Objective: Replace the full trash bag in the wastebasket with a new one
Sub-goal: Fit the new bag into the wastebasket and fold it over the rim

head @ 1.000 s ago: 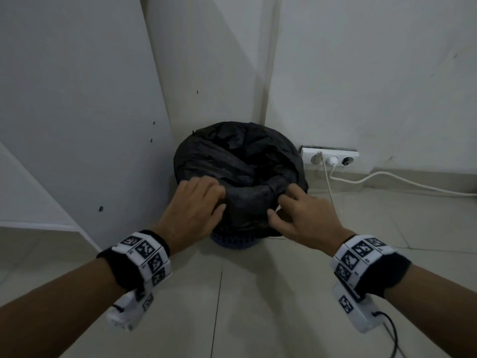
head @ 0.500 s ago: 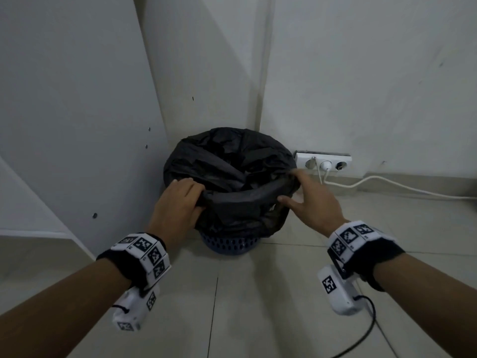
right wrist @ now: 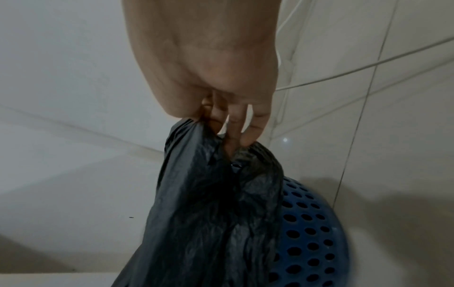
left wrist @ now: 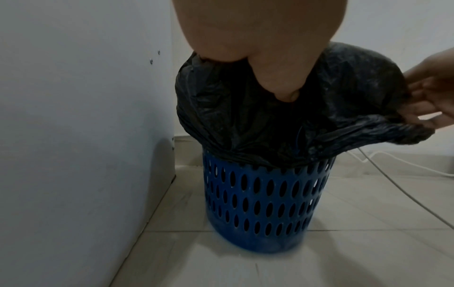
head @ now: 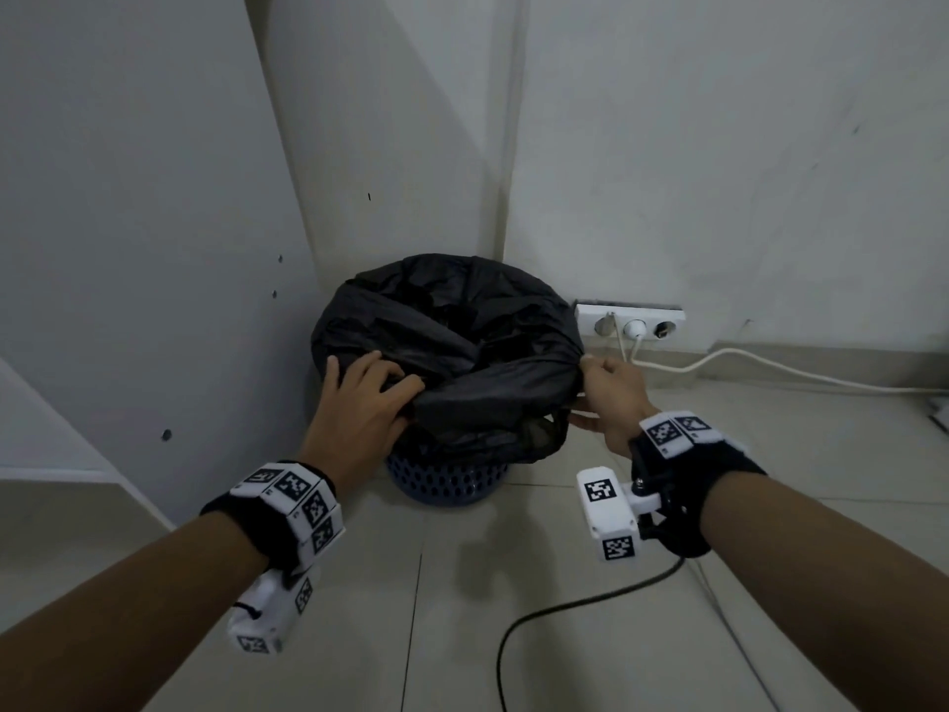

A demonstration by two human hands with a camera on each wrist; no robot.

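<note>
A black trash bag (head: 462, 352) lines a blue perforated wastebasket (head: 444, 480) standing in the room's corner. Its rim hangs folded down over the basket's top (left wrist: 267, 202). My left hand (head: 359, 403) grips the bag's near-left edge, fingers curled into the plastic (left wrist: 245, 108). My right hand (head: 606, 398) pinches the bag's right edge and pulls it outward; in the right wrist view the bunched plastic (right wrist: 216, 194) hangs from my right hand's fingers (right wrist: 228, 120) beside the basket (right wrist: 309, 233). What lies inside the bag is hidden.
A white cabinet panel (head: 128, 249) stands close on the left. A wall socket strip (head: 629, 321) with a white cable (head: 770, 367) sits right of the basket. A black cable (head: 565, 608) trails over the tiled floor (head: 462, 634) near me.
Both hands have moved apart along the bag's rim: the left to the near-left edge, the right out to the right side, stretching the near fold between them.
</note>
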